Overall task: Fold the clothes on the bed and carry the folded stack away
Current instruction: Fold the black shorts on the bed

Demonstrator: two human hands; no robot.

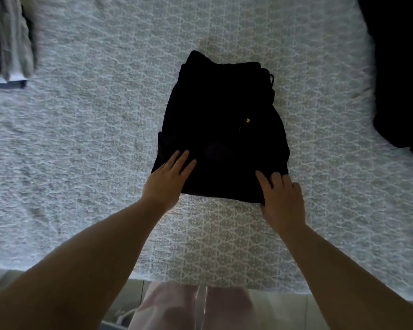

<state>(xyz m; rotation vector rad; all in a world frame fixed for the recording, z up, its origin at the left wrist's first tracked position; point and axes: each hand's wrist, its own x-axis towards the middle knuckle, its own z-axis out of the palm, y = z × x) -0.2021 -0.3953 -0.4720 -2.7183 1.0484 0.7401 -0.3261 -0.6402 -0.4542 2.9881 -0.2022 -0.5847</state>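
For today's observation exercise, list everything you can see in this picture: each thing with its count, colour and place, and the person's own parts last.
Folded garment: one, black, middle of the bed, with a small yellow detail on top.
Bedspread: one, pale with a lattice pattern, covering the bed.
Stack of folded clothes: one, grey, white and dark layers, far left of the bed.
Dark clothing: one mass, black, far right of the bed; blurred.
Floor: pale, below the bed's near edge.
Trousers: pale pink, on the person's legs, bottom centre.
Left hand: fingers straight, flat on the garment's near left corner.
Right hand: resting on the garment's near right corner.
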